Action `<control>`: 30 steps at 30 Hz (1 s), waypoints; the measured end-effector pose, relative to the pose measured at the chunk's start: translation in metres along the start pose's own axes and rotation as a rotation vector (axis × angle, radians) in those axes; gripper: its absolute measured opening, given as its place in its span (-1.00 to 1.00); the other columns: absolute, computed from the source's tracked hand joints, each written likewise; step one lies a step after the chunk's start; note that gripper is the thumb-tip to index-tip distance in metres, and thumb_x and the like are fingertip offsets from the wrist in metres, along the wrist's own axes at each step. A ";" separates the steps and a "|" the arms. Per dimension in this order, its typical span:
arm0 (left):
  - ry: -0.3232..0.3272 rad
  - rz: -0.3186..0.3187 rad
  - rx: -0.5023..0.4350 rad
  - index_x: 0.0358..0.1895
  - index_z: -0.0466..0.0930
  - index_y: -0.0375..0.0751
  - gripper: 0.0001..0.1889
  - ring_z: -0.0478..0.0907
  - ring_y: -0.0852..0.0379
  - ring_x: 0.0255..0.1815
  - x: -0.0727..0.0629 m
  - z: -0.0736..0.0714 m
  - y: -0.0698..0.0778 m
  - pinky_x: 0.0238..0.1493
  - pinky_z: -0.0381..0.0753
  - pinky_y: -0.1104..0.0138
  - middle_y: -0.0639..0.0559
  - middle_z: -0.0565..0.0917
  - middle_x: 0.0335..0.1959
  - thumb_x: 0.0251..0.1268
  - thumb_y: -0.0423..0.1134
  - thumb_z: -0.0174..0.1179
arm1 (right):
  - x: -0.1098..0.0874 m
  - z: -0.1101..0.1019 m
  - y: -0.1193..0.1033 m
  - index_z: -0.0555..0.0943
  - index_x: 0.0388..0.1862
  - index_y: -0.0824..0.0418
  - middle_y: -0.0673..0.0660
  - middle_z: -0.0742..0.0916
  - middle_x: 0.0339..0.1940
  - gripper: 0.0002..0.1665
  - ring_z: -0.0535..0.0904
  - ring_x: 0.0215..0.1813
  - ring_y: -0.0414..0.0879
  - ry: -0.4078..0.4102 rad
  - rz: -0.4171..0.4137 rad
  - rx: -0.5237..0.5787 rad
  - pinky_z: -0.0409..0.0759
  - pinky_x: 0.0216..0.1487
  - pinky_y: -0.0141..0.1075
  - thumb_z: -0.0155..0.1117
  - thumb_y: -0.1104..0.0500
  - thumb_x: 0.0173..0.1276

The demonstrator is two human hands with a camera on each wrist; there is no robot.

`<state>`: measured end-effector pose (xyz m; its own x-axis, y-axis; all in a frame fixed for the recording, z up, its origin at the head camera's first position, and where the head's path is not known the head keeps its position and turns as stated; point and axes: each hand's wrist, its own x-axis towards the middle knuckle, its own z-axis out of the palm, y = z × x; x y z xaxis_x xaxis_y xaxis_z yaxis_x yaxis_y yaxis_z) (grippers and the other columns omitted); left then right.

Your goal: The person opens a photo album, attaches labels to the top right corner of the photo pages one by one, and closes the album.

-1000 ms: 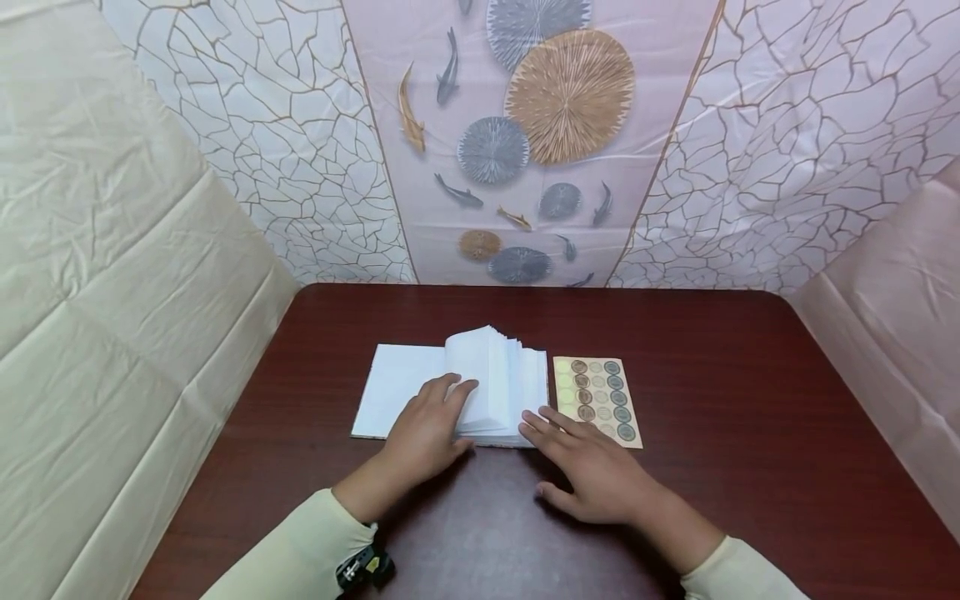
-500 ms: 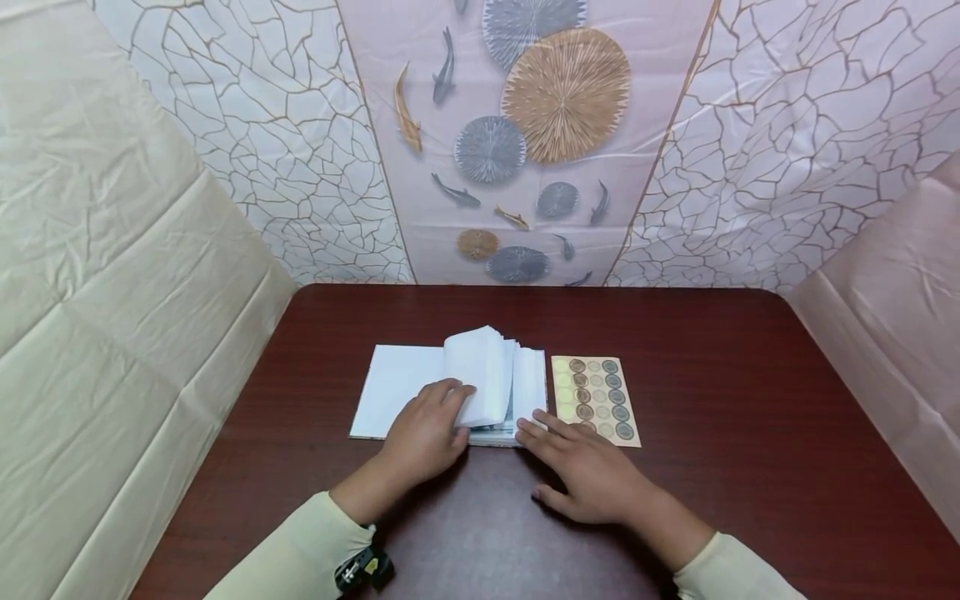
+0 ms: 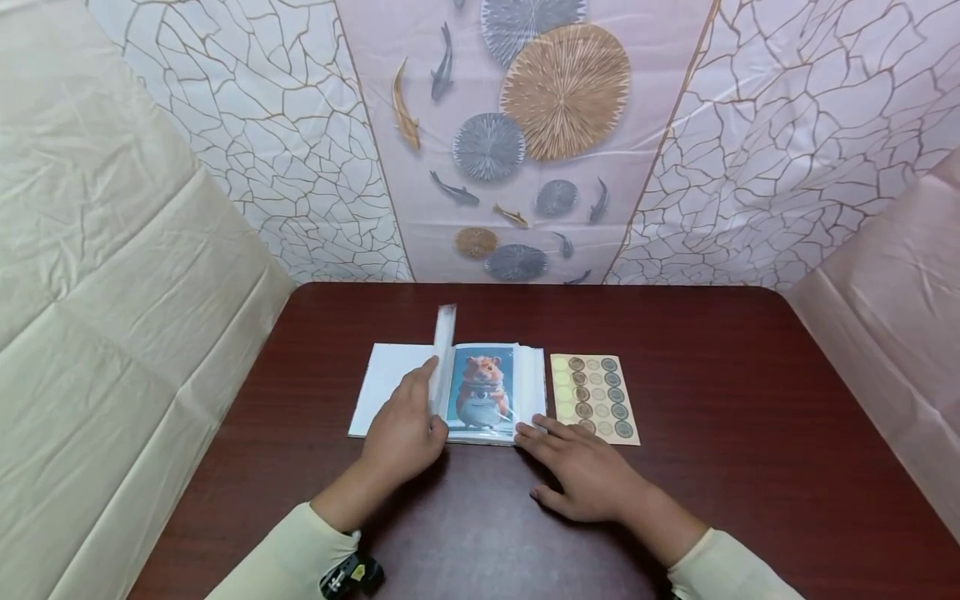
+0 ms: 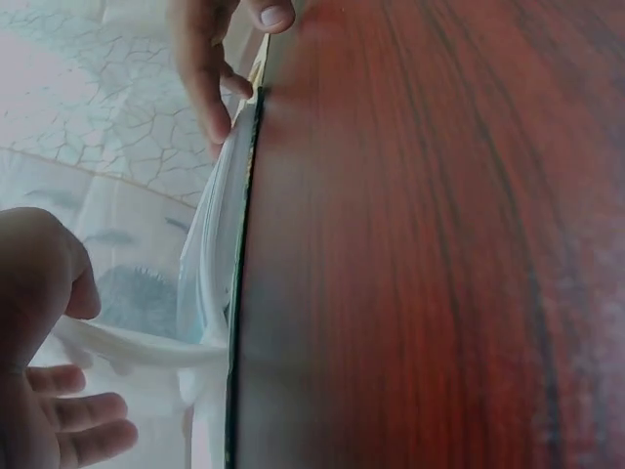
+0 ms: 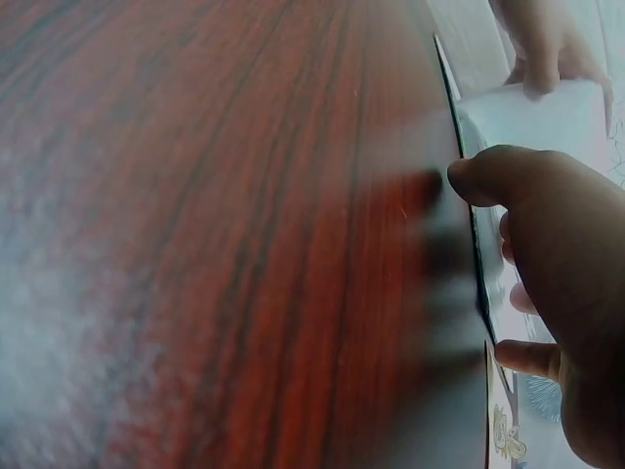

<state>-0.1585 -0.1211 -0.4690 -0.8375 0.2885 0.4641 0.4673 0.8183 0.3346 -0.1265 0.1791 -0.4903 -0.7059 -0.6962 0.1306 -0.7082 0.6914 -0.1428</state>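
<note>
pages [image 3: 444, 329] swung leftward, left grip [image 3: 401, 427] pinching; right grip [image 3: 579, 472] outstretched; animal picture [image 3: 482, 392] in album [image 3: 384, 379].

I see the left hand [image 3: 402, 429] below left of centre, fingers extended; the right hand [image 3: 587, 471] below right, palm down.

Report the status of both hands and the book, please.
Left hand against raised pages, right hand at near right corner of book. Book open at animal picture. Sticker sheet alongside, clear of raised pages.
</note>
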 end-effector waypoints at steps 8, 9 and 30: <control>0.075 -0.191 0.032 0.48 0.30 -0.33 -0.21 0.64 -0.21 -0.20 -0.007 -0.018 -0.013 -0.35 0.62 -0.03 -0.31 0.64 0.07 0.07 -0.34 0.26 | 0.000 -0.001 0.000 0.41 0.55 0.03 -0.03 0.45 0.54 -0.21 0.27 0.57 0.01 -0.029 0.023 0.019 0.41 0.33 0.22 0.28 -0.19 0.41; 0.075 -0.212 0.042 0.45 0.32 -0.34 -0.24 0.65 -0.24 -0.17 -0.008 -0.021 -0.015 -0.32 0.63 -0.06 -0.32 0.65 0.04 0.07 -0.34 0.26 | 0.000 -0.001 0.000 0.41 0.55 0.03 -0.02 0.45 0.54 -0.21 0.27 0.57 0.01 -0.032 0.025 0.022 0.41 0.34 0.21 0.28 -0.19 0.41; -0.356 -0.457 0.232 0.09 0.66 -0.25 -0.60 0.48 -0.34 0.13 -0.020 -0.026 -0.039 0.06 0.43 -0.25 -0.31 0.60 0.07 0.32 -0.06 0.29 | 0.001 0.000 -0.001 0.45 0.52 0.04 -0.01 0.49 0.51 -0.23 0.33 0.53 0.02 -0.004 0.028 0.058 0.40 0.34 0.20 0.31 -0.16 0.39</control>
<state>-0.1528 -0.1716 -0.4701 -1.0000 -0.0009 0.0012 -0.0006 0.9734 0.2293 -0.1269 0.1774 -0.4905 -0.7250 -0.6779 0.1215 -0.6867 0.6980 -0.2031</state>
